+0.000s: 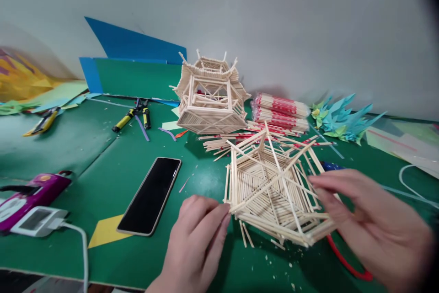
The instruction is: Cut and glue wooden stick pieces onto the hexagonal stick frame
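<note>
A six-sided frame of thin wooden sticks (264, 178) stands in front of me, with a ribbed stick floor and long sticks crossing over its top. At its left corner the fingers of my left hand (197, 238) are pinched on the end of a crossing stick. My right hand (370, 220) is at the right side, thumb and index finger pressed close together beside the frame's upright sticks. What lies between those fingertips is too small to make out. Behind the frame sits a finished-looking stick pavilion (209, 94) with a flared roof.
Wrapped stick bundles (281, 112) and loose sticks (219, 144) lie behind. A phone (150, 197), yellow paper (106, 232), pliers (132, 117), a cutter knife (44, 121) and a purple power strip (37, 197) are left. A red curved thing (350, 261) lies under my right hand; blue folded paper (348, 117) stands beyond.
</note>
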Tool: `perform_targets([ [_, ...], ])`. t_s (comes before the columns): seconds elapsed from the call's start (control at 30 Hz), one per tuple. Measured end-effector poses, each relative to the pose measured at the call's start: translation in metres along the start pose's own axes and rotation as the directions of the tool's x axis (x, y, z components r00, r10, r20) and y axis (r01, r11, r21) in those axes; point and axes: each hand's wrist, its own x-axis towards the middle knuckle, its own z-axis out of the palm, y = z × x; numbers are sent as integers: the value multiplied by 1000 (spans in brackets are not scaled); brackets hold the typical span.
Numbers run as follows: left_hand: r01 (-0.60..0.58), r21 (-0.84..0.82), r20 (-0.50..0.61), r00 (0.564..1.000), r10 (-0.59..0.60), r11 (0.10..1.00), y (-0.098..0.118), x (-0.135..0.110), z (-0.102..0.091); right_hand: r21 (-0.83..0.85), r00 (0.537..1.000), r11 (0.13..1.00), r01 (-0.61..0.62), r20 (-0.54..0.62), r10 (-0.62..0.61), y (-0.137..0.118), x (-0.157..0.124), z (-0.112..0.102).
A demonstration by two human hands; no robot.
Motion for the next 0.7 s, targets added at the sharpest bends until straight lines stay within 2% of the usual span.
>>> perform_targets([
  [0.07,-29,13,23,999,29,999,-2,-2,-1,189,981,979,74,165,-106,-29,17,11],
  [0.13,-48,17,45,998,47,999,-4,-4,-2,299,963,952,71,228,-143,-42,27,22],
  [0.2,-57,21,49,997,56,998,-5,-5,-3,358,958,933,39,251,-136,-45,30,32],
  [0.4,-75,49,42,996,73,996,-4,-2,-2,418,936,902,-109,348,-48,-40,26,46],
  [0.7,-81,27,66,995,79,996,-7,-4,1,458,928,877,-144,369,-40,-43,27,45],
])
